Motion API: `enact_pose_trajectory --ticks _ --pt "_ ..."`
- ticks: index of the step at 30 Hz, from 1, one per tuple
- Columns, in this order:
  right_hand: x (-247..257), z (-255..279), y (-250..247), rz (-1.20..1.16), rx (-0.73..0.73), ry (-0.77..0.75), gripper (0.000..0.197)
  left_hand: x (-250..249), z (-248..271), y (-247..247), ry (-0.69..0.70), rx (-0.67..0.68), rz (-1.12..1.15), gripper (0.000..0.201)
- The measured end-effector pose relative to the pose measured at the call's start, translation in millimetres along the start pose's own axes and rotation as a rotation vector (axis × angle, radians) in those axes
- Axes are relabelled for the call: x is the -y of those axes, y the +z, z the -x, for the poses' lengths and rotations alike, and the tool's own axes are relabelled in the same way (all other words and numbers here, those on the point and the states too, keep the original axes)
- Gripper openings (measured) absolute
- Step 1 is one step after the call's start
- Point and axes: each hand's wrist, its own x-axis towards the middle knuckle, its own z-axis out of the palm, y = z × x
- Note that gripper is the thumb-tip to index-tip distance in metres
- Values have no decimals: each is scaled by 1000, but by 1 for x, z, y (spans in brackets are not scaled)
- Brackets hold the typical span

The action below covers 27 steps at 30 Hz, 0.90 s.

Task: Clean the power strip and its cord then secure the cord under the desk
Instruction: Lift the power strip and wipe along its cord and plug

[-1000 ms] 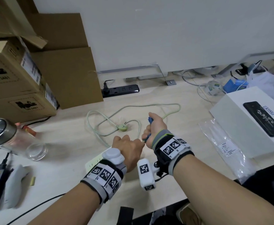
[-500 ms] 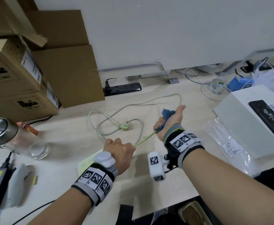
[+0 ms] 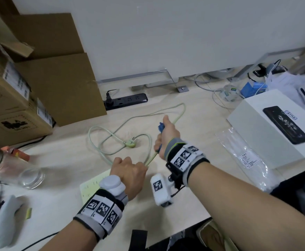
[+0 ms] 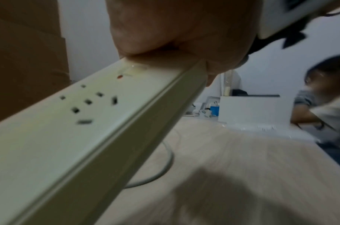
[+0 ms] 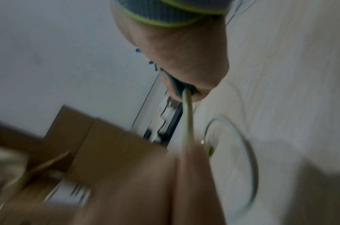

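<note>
A cream power strip (image 3: pixel 91 187) lies at the desk's near edge. My left hand (image 3: pixel 128 171) grips its cord end; in the left wrist view the fingers (image 4: pixel 175 38) clamp the strip (image 4: pixel 88 121) just past its red indicator. The pale green cord (image 3: pixel 150 158) runs taut from there up to my right hand (image 3: pixel 168 133), which holds a blue cloth (image 3: pixel 160 126) wrapped around the cord. In the right wrist view the cord (image 5: pixel 187 121) emerges from the cloth (image 5: pixel 177 86) inside the fist. Beyond that hand the cord loops over the desk to its plug (image 3: pixel 130 143).
A black power strip (image 3: pixel 125 100) sits by the partition wall, with cardboard boxes (image 3: pixel 57 87) stacked at the left. A white box (image 3: pixel 274 127) and a plastic bag (image 3: pixel 247 156) lie on the right. A glass jar (image 3: pixel 12 171) lies near the left edge. Another person (image 4: pixel 329 99) sits beyond the desk.
My right hand has slid with the cloth along the cord, away from my left hand toward the far loop. The taut stretch between the hands has lengthened. My left hand stays on the strip.
</note>
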Motion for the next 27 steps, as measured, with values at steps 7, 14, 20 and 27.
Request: enact_pose_trajectory --ticks 7,14,20,27 --pt "69 -51 -48 -52 -180 -125 42 33 19 41 -23 153 -117 18" --pt "64 -40 -38 -10 -100 -137 29 3 7 64 15 424 -114 16" --pt "46 -48 -52 -96 24 -26 49 -1 -4 76 -8 341 198 40" --pt "45 -52 -58 -176 209 28 51 -72 -84 -21 -283 -98 1485 38"
